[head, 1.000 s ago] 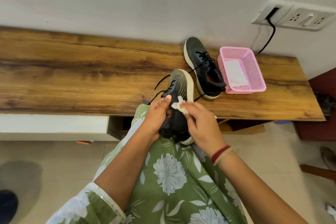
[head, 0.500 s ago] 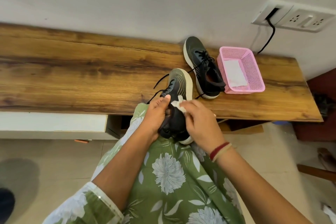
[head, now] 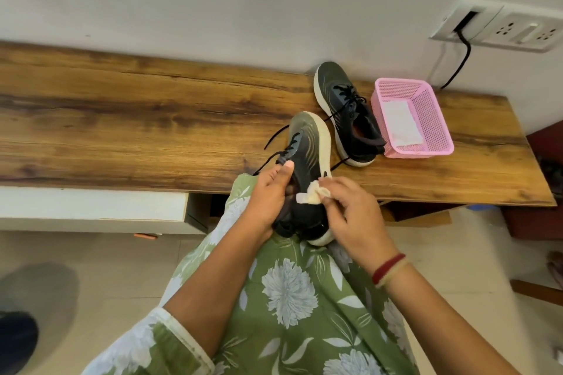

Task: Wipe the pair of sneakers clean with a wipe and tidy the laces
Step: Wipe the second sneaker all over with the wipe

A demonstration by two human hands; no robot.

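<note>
A dark sneaker with a cream sole (head: 309,143) rests heel-down on my lap, its toe over the wooden bench (head: 122,119). My left hand (head: 268,195) grips its laced side, thumb up near the loose black laces. My right hand (head: 353,216) pinches a crumpled white wipe (head: 310,196) against the shoe's upper near the collar. The second dark sneaker (head: 347,113) lies on the bench behind, laces untied and trailing.
A pink mesh basket (head: 432,119) holding a white wipe stands right of the second sneaker. Behind it a black cable runs up to a wall socket plate (head: 499,27). A white drawer unit (head: 91,207) sits under the bench at left. Tiled floor lies below.
My right hand has shifted the wipe a little rightward and down along the shoe's side. My left hand keeps its grip; the shoe has barely moved.
</note>
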